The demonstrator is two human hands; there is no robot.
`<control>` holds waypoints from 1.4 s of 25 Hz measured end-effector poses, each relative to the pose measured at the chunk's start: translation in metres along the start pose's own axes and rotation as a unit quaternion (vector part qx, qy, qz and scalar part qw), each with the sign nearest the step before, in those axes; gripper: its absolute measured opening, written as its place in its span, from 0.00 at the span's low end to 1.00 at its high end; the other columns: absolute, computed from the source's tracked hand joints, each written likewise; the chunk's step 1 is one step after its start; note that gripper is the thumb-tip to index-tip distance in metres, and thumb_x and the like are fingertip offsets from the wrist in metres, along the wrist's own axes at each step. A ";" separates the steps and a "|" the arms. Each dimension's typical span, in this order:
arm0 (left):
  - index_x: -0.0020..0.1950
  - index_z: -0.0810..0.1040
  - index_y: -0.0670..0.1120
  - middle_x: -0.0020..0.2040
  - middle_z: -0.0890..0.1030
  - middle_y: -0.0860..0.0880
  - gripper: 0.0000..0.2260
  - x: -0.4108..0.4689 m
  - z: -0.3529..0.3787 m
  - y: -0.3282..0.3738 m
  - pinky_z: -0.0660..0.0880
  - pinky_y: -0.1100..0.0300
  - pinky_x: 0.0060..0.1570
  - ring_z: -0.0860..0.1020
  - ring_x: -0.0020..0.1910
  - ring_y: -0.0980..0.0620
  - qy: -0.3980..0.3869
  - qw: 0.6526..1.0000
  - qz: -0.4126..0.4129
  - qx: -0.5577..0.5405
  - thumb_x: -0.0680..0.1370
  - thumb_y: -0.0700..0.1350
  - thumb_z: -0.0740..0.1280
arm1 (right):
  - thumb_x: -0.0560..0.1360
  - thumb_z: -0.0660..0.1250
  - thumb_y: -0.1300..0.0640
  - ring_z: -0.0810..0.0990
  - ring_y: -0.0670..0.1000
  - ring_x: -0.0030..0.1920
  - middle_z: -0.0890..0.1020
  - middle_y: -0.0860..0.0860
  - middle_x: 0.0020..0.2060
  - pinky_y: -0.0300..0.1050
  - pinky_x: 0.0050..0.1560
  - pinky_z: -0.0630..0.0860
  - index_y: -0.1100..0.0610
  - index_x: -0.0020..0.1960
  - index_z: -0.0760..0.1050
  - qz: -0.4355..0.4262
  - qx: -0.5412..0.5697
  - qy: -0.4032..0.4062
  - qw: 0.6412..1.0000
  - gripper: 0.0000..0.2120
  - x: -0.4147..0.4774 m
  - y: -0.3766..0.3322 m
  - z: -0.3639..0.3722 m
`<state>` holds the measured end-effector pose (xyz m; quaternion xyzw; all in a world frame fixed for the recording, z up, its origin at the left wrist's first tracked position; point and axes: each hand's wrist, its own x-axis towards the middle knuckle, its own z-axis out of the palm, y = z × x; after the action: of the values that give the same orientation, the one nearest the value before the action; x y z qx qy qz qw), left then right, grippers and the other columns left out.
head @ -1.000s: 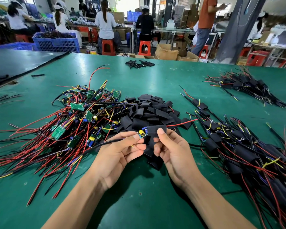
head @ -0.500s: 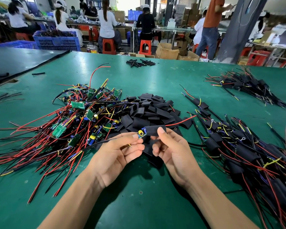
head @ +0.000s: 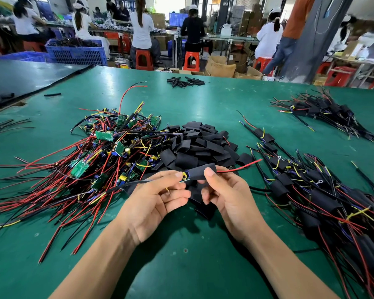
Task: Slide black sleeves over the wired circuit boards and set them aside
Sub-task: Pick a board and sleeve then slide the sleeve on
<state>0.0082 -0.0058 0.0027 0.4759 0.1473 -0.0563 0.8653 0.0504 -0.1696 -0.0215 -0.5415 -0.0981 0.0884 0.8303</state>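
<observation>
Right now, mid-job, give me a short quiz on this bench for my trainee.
1. True or false: the black sleeve pinched by the right hand fully covers the circuit board that the left hand holds.
2. The pile of sleeved boards lies: A) left of the hands, B) right of the hands, C) on the floor.
3. Fill in: the wire leaving the sleeve's right end is ____.
Key: 1 false, the board's end shows; 2 B; 3 red.
</observation>
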 end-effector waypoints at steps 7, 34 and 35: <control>0.40 0.86 0.48 0.37 0.84 0.46 0.04 0.001 0.001 -0.002 0.81 0.62 0.34 0.83 0.32 0.53 -0.021 1.000 0.015 0.005 0.67 0.44 0.74 | 0.74 0.72 0.53 0.74 0.48 0.30 0.82 0.53 0.41 0.39 0.32 0.73 0.55 0.48 0.83 0.013 0.011 -0.045 0.999 0.06 -0.001 0.004 0.002; 0.52 0.80 0.42 0.38 0.82 0.45 0.12 0.007 -0.004 -0.007 0.81 0.61 0.34 0.83 0.33 0.50 -0.030 0.999 0.020 0.027 0.69 0.41 0.73 | 0.73 0.71 0.54 0.75 0.48 0.32 0.80 0.52 0.36 0.39 0.34 0.73 0.59 0.51 0.82 0.055 0.013 -0.066 0.996 0.10 -0.005 0.003 0.005; 0.51 0.79 0.42 0.38 0.82 0.44 0.12 0.007 -0.004 -0.007 0.81 0.60 0.34 0.83 0.33 0.50 -0.027 0.999 0.027 0.023 0.69 0.40 0.72 | 0.72 0.72 0.54 0.76 0.48 0.32 0.80 0.53 0.36 0.40 0.34 0.73 0.59 0.53 0.82 0.057 0.010 -0.067 0.996 0.12 -0.005 0.004 0.006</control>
<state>0.0127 -0.0062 -0.0072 0.4978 0.1095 -0.0493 0.8589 0.0438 -0.1646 -0.0232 -0.5311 -0.1219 0.1722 0.8206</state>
